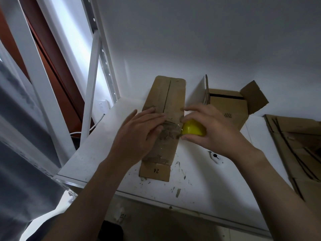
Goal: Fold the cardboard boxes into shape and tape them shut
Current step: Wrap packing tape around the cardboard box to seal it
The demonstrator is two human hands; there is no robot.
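White scuffed table (199,173) by wall (191,40): L grip (139,133) flat on box (167,94), R grip (214,130) round dispenser (192,127)

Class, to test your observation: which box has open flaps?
The back box, beyond the right hand: its flaps stand out. The long box, marked 24, is closed.

Bare table (199,173) between cardboard stacks (298,146)
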